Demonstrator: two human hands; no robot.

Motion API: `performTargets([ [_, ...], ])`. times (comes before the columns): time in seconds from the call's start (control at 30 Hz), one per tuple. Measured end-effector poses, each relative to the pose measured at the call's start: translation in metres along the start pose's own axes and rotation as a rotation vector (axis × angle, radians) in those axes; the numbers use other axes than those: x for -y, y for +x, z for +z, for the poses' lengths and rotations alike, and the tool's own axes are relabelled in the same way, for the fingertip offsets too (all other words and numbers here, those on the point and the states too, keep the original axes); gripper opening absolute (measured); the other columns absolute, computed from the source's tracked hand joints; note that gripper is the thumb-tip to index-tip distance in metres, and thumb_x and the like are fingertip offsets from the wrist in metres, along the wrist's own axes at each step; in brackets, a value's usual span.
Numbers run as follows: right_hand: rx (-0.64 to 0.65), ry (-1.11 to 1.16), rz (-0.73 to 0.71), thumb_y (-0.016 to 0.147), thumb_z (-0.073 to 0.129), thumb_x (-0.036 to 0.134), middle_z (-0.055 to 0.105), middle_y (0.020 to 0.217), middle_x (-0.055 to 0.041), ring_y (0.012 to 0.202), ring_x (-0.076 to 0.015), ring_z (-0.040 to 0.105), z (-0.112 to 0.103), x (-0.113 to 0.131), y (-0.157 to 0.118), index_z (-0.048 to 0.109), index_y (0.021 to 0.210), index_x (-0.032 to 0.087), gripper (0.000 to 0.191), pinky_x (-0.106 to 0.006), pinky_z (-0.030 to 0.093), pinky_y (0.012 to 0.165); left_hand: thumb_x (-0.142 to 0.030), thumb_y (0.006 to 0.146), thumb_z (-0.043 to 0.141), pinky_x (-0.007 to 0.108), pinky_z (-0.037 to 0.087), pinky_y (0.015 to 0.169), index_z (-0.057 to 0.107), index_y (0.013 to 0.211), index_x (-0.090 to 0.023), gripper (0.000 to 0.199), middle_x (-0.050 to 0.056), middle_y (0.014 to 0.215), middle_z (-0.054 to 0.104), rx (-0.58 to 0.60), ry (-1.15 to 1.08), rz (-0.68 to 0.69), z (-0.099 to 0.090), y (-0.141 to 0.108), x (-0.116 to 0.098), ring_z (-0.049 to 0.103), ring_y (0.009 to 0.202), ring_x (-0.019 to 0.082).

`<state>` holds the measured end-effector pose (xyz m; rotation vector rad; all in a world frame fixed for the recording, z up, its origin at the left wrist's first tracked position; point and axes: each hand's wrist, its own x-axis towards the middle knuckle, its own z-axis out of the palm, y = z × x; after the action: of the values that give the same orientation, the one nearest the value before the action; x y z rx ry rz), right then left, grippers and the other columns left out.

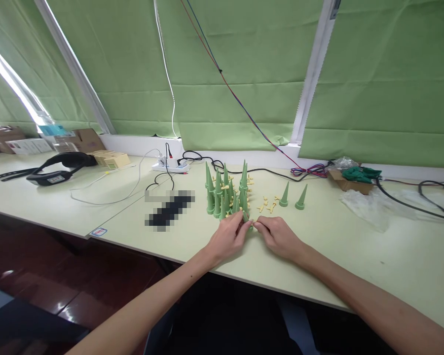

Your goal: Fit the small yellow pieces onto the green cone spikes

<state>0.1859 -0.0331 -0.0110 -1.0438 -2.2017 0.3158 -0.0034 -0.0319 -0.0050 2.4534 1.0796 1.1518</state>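
We see the left grip [228, 235] grasping a green cone [245, 217], which sits at its fingertips, just beside the front of the standing cones [217, 197]. Our right grip [279, 237] faces it closely, pinching a small yellow peg [255, 222] right beside the held cone; fingers hide most of the peg. Beyond the right grip, on the worktop [311, 251], we see loose pegs [272, 208] near two upright cones [301, 198], apart from the group.
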Motion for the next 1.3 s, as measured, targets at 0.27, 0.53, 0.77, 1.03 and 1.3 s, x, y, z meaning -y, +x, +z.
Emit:
performTargets([
  [0.27,-0.046,0.066,0.124,0.101,0.032,0.033,0.039,0.055,0.0035,0.052,-0.0126,0.035,-0.001,0.002,0.003,0.032,0.064,0.021,0.039,-0.028,0.027,0.057,-0.025,0.096,0.044,0.027,0.044,0.065,0.055,0.108,-0.018,0.018,0.004,0.085,0.061,0.045,-0.008,0.077,0.0,-0.002,-0.002,0.055,0.069,0.014],
  [0.53,-0.196,0.23,0.149,0.101,0.034,0.034,0.042,0.061,0.0031,0.056,-0.0124,0.038,-0.014,0.009,0.004,0.037,0.067,0.021,0.036,-0.027,0.03,0.058,-0.032,0.099,0.037,0.024,0.038,0.055,0.053,0.083,-0.016,0.028,-0.001,0.066,0.052,-0.028,-0.12,-0.1,-0.005,0.002,-0.007,0.045,0.053,0.01],
  [0.77,-0.168,0.266,0.072,0.1,0.038,0.032,0.04,0.062,0.0034,0.057,-0.0119,0.035,-0.015,0.013,0.004,0.037,0.069,0.021,0.033,-0.026,0.03,0.057,-0.039,0.095,0.048,0.022,0.035,0.055,0.051,0.076,-0.016,0.03,-0.001,0.069,0.053,0.033,-0.147,-0.095,-0.005,0.005,-0.006,0.044,0.058,0.009],
  [1.03,-0.151,0.409,0.125,0.1,0.04,0.037,0.036,0.058,0.0043,0.052,-0.0109,0.033,-0.015,0.015,0.003,0.034,0.066,0.021,0.037,-0.026,0.029,0.052,-0.04,0.094,0.05,0.022,0.036,0.053,0.049,0.081,-0.018,0.026,-0.002,0.074,0.047,0.02,-0.16,-0.049,-0.004,0.002,-0.002,0.043,0.059,0.009],
  [1.3,-0.072,0.687,0.201,0.097,0.041,0.043,0.029,0.051,0.0058,0.044,-0.0089,0.031,-0.013,0.021,0.006,0.028,0.059,0.022,0.045,-0.026,0.026,0.044,-0.027,0.097,0.047,0.023,0.041,0.059,0.056,0.104,-0.019,0.014,0.007,0.098,0.055,-0.024,-0.109,0.123,-0.002,0.001,-0.001,0.052,0.075,0.013],
])
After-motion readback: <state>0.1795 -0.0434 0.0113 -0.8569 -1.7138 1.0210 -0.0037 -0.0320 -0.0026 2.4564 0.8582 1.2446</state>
